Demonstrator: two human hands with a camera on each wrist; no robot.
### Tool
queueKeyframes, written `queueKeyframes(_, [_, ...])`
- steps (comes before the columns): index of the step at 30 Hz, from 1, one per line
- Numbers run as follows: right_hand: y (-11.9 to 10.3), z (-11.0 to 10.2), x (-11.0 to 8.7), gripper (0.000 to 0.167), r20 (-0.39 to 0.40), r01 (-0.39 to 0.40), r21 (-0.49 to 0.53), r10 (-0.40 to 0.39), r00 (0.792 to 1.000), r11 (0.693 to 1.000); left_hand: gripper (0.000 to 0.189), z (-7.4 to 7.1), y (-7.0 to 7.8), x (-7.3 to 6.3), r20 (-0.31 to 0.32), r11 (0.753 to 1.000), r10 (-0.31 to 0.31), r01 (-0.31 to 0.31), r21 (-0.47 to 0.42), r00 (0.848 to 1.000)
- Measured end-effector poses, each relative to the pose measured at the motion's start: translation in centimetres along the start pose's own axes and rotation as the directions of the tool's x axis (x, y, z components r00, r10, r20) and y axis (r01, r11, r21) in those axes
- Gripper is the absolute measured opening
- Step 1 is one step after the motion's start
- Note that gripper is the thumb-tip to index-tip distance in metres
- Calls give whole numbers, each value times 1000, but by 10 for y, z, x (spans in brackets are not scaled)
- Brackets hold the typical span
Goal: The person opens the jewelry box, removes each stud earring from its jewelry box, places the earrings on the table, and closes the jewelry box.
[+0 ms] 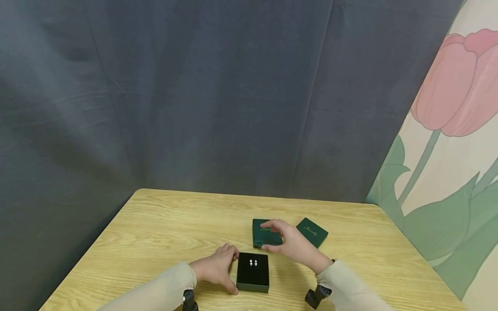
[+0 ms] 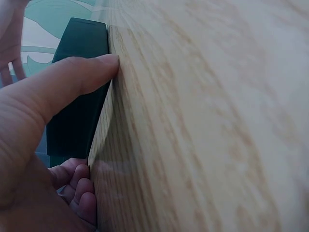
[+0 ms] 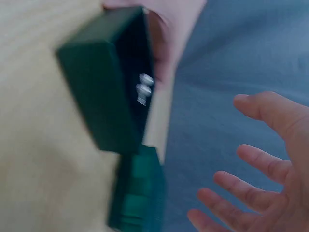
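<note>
A green jewelry box (image 1: 253,287) with a black insert sits on the wooden table, its top uncovered. Two small pale earrings (image 1: 253,262) sit in the insert; they look bright and blurred in the right wrist view. At the box's left side is my left hand (image 1: 218,268), thumb by the near corner and bent fingers by the far corner. My right hand (image 1: 289,242) hovers with thumb and fingers apart over a second green box (image 1: 257,233), partly covering it. Nothing is in the right palm in the right wrist view.
A flat green piece with gold lettering (image 1: 312,232) lies tilted behind my right hand. The wooden table (image 1: 175,216) reaches back to a dark grey-blue curtain (image 1: 218,108). A wall with a painted tulip (image 1: 447,86) stands on the right.
</note>
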State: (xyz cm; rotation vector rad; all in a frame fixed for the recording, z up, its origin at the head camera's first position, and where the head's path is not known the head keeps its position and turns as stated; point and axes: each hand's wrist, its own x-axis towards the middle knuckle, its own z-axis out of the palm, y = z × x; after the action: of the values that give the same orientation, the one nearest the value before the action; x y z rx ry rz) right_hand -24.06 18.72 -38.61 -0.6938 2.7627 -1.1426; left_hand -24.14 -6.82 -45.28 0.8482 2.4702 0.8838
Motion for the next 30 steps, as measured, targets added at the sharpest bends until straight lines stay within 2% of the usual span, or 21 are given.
queueKeyframes(5, [7,15,-6,51,100,0,60,-6,995,998,65,1,0,0,-12,1000,4,-4,10,1000])
queueKeyframes(13, [20,31,-9,47,189,-20,120,-3,982,993,66,1,-1,1,-17,1000,8,-8,17,1000])
queueKeyframes(19, [21,37,-8,37,197,-24,138,-4,980,990,67,1,0,1,-19,1000,0,0,24,1000])
queueKeyframes(24, [20,40,-7,28,195,-18,117,-6,981,993,67,1,0,1,-14,1000,-6,6,28,1000])
queueKeyframes(30, [22,45,-5,25,179,-12,82,-3,984,997,67,0,1,0,-7,1000,-10,10,18,1000])
